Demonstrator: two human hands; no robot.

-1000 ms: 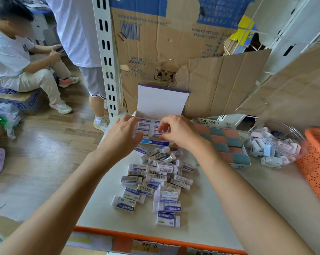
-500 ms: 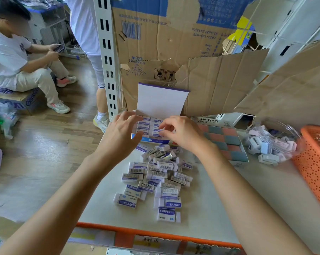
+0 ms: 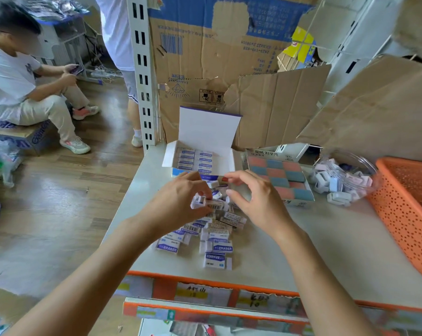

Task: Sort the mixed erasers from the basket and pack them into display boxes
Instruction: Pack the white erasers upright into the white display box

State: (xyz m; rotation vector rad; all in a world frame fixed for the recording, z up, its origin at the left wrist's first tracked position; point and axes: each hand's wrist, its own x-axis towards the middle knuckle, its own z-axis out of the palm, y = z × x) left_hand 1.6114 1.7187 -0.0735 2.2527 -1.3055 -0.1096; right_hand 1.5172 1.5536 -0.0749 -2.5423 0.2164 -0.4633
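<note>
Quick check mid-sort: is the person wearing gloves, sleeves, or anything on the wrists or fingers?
No gloves: the left hand and right hand are bare. The left forearm and right forearm are bare too, with no sleeve in view up to the frame edge. No watch, bracelet or ring shows on either side.

Before you stands a pale table (image 3: 350, 238) with an orange front edge. Near its middle lies a loose pile of erasers (image 3: 217, 238), white with blue sleeves, some showing their barcodes. Behind the pile, at the far edge, you have an open box (image 3: 207, 129) with its lid standing up and rows of the same erasers inside. Just right of it sits a second box (image 3: 277, 175) filled with pink and teal blocks in a chequered pattern. Further right a clear jar (image 3: 345, 175) lies on its side with small pale erasers in and around its mouth. The orange basket (image 3: 403, 209) stands at the right edge.
</note>
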